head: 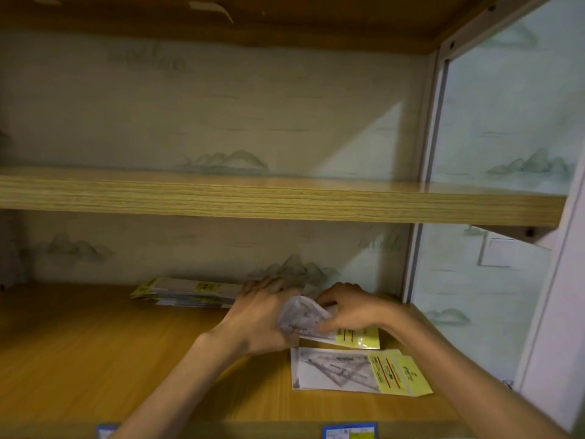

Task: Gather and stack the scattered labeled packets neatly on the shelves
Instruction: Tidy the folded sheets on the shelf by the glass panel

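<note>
Both hands are in on the lower wooden shelf (pixel 95 359), w/ a clear crinkled plastic packet with a yellow label end (pixel 319 324) held between them. Left hand (pixel 262 315) lies over the packet's left end, fingers stretched toward the back wall; can't tell if they curl round it. Right hand (pixel 351 312) pinches the packet from the right, thumb under, fingers on top. Packet is lifted a bit at the left, its yellow end down on the shelf. Just in front, 2-3 flat clear packets w/ yellow labels (pixel 357 370) lie overlapped, near the shelf's right end. Behind the left hand, by the wall, a low stack of similar yellow-labelled packets (pixel 186 293). Upper wooden shelf (pixel 285 198) above
</note>
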Available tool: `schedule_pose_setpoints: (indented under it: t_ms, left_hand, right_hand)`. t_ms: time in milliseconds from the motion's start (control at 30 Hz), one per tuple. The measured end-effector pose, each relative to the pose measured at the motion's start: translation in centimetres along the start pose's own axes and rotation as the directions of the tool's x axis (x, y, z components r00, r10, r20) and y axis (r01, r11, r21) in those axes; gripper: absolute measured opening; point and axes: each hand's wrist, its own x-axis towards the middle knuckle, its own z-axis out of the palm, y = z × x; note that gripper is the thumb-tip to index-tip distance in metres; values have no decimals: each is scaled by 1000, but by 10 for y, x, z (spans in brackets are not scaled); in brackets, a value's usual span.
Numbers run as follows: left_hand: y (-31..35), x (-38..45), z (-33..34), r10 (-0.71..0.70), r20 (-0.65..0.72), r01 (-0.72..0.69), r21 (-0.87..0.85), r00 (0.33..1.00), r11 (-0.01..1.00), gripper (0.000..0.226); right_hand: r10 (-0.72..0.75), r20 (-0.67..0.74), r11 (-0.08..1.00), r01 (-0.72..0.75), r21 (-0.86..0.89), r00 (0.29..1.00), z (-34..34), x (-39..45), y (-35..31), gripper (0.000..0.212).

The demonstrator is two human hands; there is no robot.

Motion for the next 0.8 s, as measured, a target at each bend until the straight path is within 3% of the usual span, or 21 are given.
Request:
schedule_pose_setpoints:
  t_ms: [67,200,400,533,633,700,767,800]
  left_hand:
    - [-1,-1,3,27,-28,-27,15,999,1000,86]
    - [2,0,1,105,-125,-94,89,987,992,90]
    - [8,4,-8,224,-292,-183,162,930,970,63]
    - [1,2,-5,192,-268,-149,171,944,974,65]
    - [-13,-1,-4,116,-276,-75,154,954,985,68]
    - [-27,-4,-5,58,-287,-9,167,956,986,68]
    - [-40,-6,-4,-15,-280,67,177,960,982,70]
    - [-45,-7,-3,-53,-274,106,182,960,978,70]
  right_hand:
    - [6,3,999,-6,35,1000,-6,-1,0,38]
    - [-8,-22,994,10,104,1000,-23,-6,-5,51]
    - [-55,-52,992,60,107,997,-37,-9,-18,54]
    - [-62,-51,990,68,123,997,-34,-8,-21,50]
    - [-47,-260,971,105,215,964,-36,2,-5,19]
    - [7,-381,981,67,182,925,-39,6,8,24]
    - [25,-355,993,18,117,935,-40,11,23,28]
    - [54,-277,994,-27,102,959,-39,12,29,32]
